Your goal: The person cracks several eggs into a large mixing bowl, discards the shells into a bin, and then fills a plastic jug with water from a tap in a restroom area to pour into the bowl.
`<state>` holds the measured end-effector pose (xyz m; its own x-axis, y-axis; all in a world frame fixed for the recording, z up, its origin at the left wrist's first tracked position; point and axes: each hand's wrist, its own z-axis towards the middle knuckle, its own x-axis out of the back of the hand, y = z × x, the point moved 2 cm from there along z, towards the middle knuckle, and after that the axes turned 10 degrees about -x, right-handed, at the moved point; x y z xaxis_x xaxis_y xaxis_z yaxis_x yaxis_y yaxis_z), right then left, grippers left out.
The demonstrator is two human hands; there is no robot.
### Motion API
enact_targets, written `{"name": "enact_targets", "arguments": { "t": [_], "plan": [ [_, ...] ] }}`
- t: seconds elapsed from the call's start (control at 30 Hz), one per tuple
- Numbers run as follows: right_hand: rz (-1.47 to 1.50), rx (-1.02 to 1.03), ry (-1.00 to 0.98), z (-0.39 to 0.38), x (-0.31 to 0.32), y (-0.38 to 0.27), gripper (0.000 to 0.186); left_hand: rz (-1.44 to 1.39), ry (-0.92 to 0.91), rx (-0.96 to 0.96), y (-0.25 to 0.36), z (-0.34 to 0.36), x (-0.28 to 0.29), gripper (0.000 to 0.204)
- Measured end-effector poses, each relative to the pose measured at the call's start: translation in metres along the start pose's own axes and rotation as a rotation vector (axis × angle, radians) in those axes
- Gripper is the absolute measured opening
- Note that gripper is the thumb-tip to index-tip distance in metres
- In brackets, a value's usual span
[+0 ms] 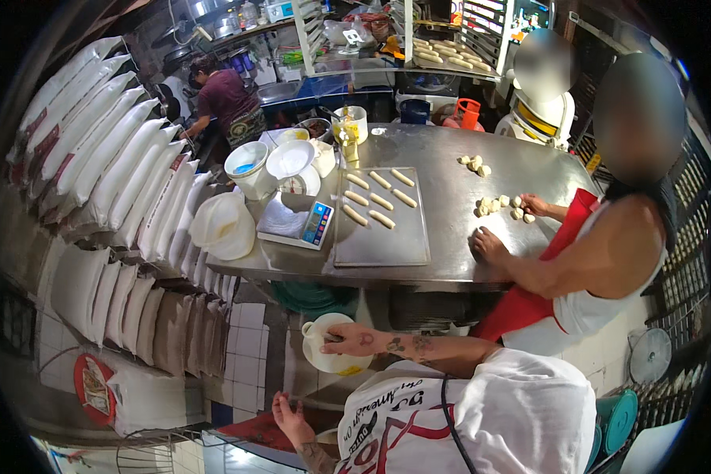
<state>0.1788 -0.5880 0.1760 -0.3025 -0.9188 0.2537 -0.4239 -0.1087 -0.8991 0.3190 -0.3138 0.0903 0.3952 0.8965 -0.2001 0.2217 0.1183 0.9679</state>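
My right hand (336, 344), on a tattooed forearm, is over a white plastic jug-like container (319, 363) below the table's front edge. Its fingers are curled; what they grip, if anything, I cannot make out. My left hand (291, 415) is lower and to the left, fingers apart and slightly bent, holding nothing, beside a dark red surface (249, 428). Above them, the steel table (450, 150) bears a tray (383, 245) with several dough sticks, a scale (296, 221), white buckets (247, 170) and dough pieces (494, 204).
A co-worker in a red apron (624, 237) handles dough at my right; another (533, 79), partly hidden, is behind. A person in maroon (225, 107) stands at the back left. Stacked sacks (95, 158), a red basin (95, 387) and teal bins (616, 419) surround the workspace.
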Motion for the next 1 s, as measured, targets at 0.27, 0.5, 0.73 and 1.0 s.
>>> {"name": "enact_targets", "arguments": {
  "t": [0.27,0.5,0.73,1.0],
  "plan": [
    [0.072,0.030,-0.145,0.059,0.024,-0.004,0.061,0.261,0.143,-0.124,0.048,0.071,-0.042,0.035],
    [0.131,0.085,-0.153,0.099,0.046,0.013,0.057,0.634,0.157,-0.366,0.049,0.163,-0.059,0.035],
    [0.185,0.118,0.041,0.122,0.058,0.007,0.059,0.653,-0.397,0.122,0.044,0.241,-0.070,0.058],
    [0.202,0.004,0.056,0.165,0.023,-0.009,0.063,0.701,-0.433,0.194,-0.014,0.364,-0.001,0.059]
  ]
}}
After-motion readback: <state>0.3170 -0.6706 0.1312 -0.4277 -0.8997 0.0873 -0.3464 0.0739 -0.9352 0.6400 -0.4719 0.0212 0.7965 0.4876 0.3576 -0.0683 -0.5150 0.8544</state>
